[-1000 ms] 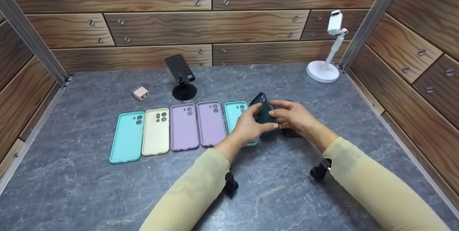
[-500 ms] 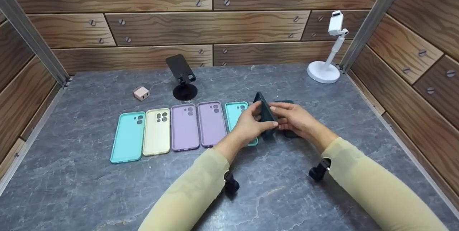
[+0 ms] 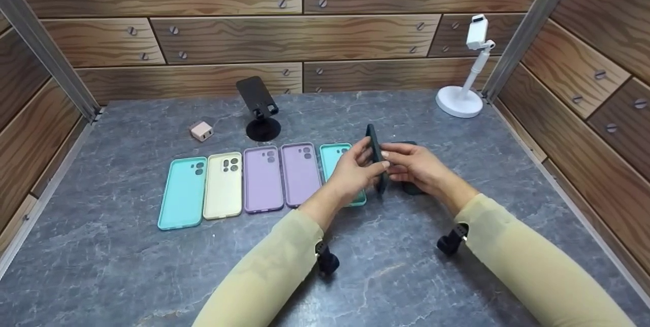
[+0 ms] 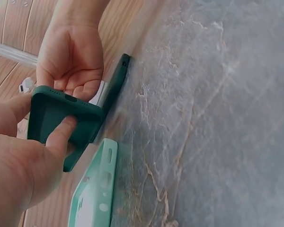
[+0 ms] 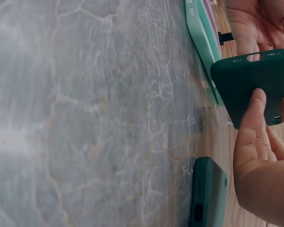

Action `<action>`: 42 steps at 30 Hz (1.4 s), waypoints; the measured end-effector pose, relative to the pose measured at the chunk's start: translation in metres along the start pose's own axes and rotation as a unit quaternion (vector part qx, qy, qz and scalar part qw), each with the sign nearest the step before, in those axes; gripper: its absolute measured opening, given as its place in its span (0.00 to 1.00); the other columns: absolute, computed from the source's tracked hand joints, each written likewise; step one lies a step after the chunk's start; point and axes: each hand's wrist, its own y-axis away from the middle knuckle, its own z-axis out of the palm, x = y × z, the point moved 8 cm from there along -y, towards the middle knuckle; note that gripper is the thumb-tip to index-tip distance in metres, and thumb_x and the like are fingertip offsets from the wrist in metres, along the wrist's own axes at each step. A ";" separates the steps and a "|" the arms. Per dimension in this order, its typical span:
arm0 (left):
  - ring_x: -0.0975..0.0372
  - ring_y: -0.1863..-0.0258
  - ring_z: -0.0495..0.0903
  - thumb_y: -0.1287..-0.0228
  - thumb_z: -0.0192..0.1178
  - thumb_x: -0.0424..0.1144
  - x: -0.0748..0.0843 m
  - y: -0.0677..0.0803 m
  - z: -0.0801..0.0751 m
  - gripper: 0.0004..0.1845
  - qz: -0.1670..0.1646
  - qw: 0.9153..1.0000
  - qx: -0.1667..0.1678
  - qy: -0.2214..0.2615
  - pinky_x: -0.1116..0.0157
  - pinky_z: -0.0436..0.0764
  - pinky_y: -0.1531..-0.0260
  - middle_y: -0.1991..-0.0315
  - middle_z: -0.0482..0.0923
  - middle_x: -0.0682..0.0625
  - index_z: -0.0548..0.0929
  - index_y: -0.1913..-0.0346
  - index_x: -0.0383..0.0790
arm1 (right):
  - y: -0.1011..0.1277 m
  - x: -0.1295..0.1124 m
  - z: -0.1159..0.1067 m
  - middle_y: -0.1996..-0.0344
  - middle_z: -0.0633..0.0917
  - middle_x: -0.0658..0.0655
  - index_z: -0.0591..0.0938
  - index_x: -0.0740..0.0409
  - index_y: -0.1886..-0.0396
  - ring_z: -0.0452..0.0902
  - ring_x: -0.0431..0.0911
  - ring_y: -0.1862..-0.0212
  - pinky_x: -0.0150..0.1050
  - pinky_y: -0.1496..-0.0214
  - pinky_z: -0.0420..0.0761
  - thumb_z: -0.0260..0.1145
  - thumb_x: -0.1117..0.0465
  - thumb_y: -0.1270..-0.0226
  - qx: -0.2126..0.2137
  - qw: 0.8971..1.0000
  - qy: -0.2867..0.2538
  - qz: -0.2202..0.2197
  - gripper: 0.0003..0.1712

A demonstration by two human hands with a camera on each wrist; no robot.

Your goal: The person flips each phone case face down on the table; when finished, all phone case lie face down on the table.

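Observation:
A dark green phone case (image 3: 377, 159) is held on edge above the table, between both hands. My left hand (image 3: 349, 173) grips it from the left, with the thumb on its hollow inner side in the left wrist view. My right hand (image 3: 419, 164) holds it from the right; in the right wrist view a digit lies along the case's outer back (image 5: 234, 82). Beneath the right hand a second dark green case (image 3: 414, 188) lies on the table, mostly hidden in the head view. A turquoise case (image 3: 330, 161) lies partly behind the left hand.
To the left, two purple cases (image 3: 263, 180), a cream case (image 3: 222, 187) and another turquoise case (image 3: 183, 192) lie in a row. Behind them stand a pink charger plug (image 3: 202, 131) and a black phone stand (image 3: 263, 129). A white stand (image 3: 459, 102) occupies the back right.
The held dark green case has turned from showing its camera cutouts to nearly edge-on in the head view. Both hands stay in about the same place.

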 end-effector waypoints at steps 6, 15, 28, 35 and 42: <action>0.50 0.33 0.79 0.26 0.67 0.30 0.004 0.002 0.001 0.45 0.012 1.000 -0.003 0.014 0.45 0.80 0.38 0.21 0.65 0.40 0.55 0.14 0.45 | -0.002 -0.004 0.002 0.64 0.91 0.51 0.71 0.67 0.22 0.86 0.40 0.67 0.33 0.61 0.86 0.69 0.61 0.22 0.010 0.999 0.019 -0.026 0.34; 0.50 0.37 0.83 0.22 0.60 0.27 0.007 0.005 0.001 0.41 0.030 0.999 -0.007 0.010 0.49 0.84 0.43 0.23 0.69 0.42 0.54 0.14 0.46 | -0.002 -0.014 0.001 0.48 0.90 0.56 0.78 0.63 0.26 0.87 0.41 0.56 0.36 0.56 0.84 0.74 0.57 0.26 0.040 0.987 0.134 -0.084 0.33; 0.49 0.35 0.81 0.21 0.58 0.26 0.006 0.004 -0.005 0.42 0.028 0.999 -0.006 0.033 0.50 0.83 0.41 0.22 0.68 0.43 0.51 0.13 0.47 | -0.001 -0.011 -0.003 0.53 0.89 0.55 0.75 0.60 0.23 0.88 0.45 0.56 0.38 0.55 0.86 0.71 0.61 0.23 0.043 0.991 0.107 -0.069 0.32; 0.51 0.37 0.83 0.22 0.59 0.26 0.002 0.003 -0.011 0.43 0.019 0.999 0.001 0.027 0.52 0.85 0.43 0.24 0.71 0.45 0.52 0.13 0.48 | 0.000 -0.011 -0.007 0.55 0.89 0.51 0.73 0.61 0.22 0.86 0.41 0.60 0.36 0.57 0.85 0.72 0.62 0.25 0.066 0.989 0.121 -0.061 0.34; 0.54 0.40 0.85 0.23 0.61 0.27 0.001 0.005 -0.016 0.41 0.015 1.000 0.010 0.008 0.54 0.85 0.45 0.29 0.77 0.45 0.56 0.14 0.47 | 0.000 -0.012 -0.012 0.49 0.89 0.59 0.71 0.61 0.21 0.86 0.40 0.58 0.42 0.52 0.84 0.74 0.60 0.27 0.084 0.983 0.151 -0.054 0.39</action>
